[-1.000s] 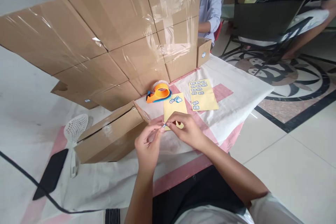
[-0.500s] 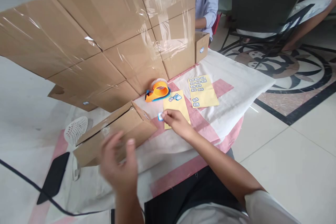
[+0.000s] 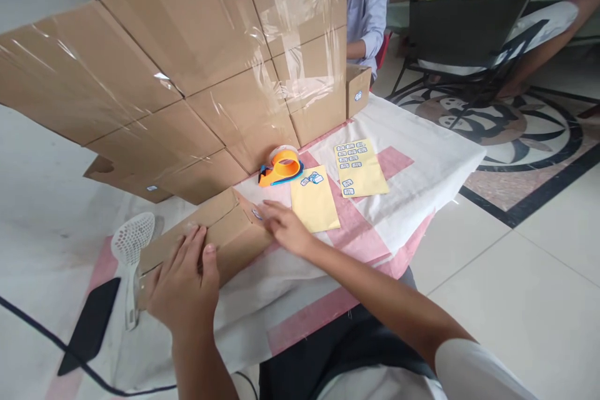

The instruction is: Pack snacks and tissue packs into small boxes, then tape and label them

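A small closed cardboard box (image 3: 220, 225) lies on the cloth-covered table in front of me. My left hand (image 3: 185, 281) rests flat on its near side, fingers stretched out. My right hand (image 3: 284, 225) presses its fingertips against the box's right end, on a small blue-and-white sticker (image 3: 256, 214). A yellow backing sheet (image 3: 314, 203) with two stickers lies just right of that hand. A second yellow sheet (image 3: 360, 167) with several stickers lies further right. An orange tape dispenser (image 3: 281, 167) sits behind the sheets.
A wall of stacked, taped cardboard boxes (image 3: 187, 69) rises behind the table. A white perforated scoop (image 3: 132, 244) and a black phone (image 3: 89, 325) with a cable lie at the left. Another person in a light shirt (image 3: 368, 6) sits behind; a black chair (image 3: 469, 31) stands at right.
My hands parted after peeling the sticker. The right hand carried it left from the yellow sheet to the box's end. The left hand swung down and settled flat on the box.
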Demonstrator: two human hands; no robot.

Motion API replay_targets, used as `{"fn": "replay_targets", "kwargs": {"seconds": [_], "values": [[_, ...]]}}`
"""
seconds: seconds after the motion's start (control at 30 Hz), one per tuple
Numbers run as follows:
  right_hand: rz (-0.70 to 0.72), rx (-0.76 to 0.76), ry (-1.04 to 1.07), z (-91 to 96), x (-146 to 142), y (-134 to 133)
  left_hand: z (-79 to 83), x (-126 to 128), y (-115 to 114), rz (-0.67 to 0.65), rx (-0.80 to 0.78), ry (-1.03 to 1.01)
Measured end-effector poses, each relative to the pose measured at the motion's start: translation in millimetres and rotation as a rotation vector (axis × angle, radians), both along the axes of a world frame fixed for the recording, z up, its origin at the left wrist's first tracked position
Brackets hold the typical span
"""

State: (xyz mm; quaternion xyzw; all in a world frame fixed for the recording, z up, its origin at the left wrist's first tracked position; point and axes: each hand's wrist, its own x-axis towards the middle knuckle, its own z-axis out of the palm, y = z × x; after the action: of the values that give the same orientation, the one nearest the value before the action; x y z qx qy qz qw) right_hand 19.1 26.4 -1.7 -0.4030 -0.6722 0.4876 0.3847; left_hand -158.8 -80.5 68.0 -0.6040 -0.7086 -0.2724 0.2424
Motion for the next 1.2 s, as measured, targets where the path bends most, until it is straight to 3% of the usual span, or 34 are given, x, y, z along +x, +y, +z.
{"fn": "replay_targets", "kwargs": {"seconds": [0.07,0.2,0.43,0.5,0.67,0.8,0.9,1.0,1.07,1.2], "values": [[0.057,0.142,0.084,-7.3,1,-18,-0.1,-3,-1,-0.020,0.003,0.008],[0.126,0.242,0.097,-9.4,7,-31,-1.8,-9,-4,-0.068,0.023,0.050],[0.175,0.195,-0.036,12.5,35,-9,-3.7,-15,-2,-0.092,0.059,0.039],[0.183,0.202,0.033,14.3,39,-1,-4.6,-17,-2,-0.100,0.055,0.034],[0.201,0.198,0.219,6.1,11,25,-6.1,-20,-2,-0.098,0.029,0.022],[0.194,0.310,0.229,2.9,-9,36,-4.2,-18,-3,-0.074,0.017,0.029],[0.166,0.455,0.243,3.9,-2,36,-2.6,-16,-2,-0.059,0.015,0.031],[0.057,0.464,0.273,2.7,12,35,-2.7,-16,-1,-0.051,0.017,0.028],[0.052,0.445,0.220,0.6,16,36,-3.3,-17,-1,-0.062,0.016,0.020],[0.174,0.392,-0.037,-0.4,4,36,-3.2,-15,-1,-0.067,0.015,0.015]]}}
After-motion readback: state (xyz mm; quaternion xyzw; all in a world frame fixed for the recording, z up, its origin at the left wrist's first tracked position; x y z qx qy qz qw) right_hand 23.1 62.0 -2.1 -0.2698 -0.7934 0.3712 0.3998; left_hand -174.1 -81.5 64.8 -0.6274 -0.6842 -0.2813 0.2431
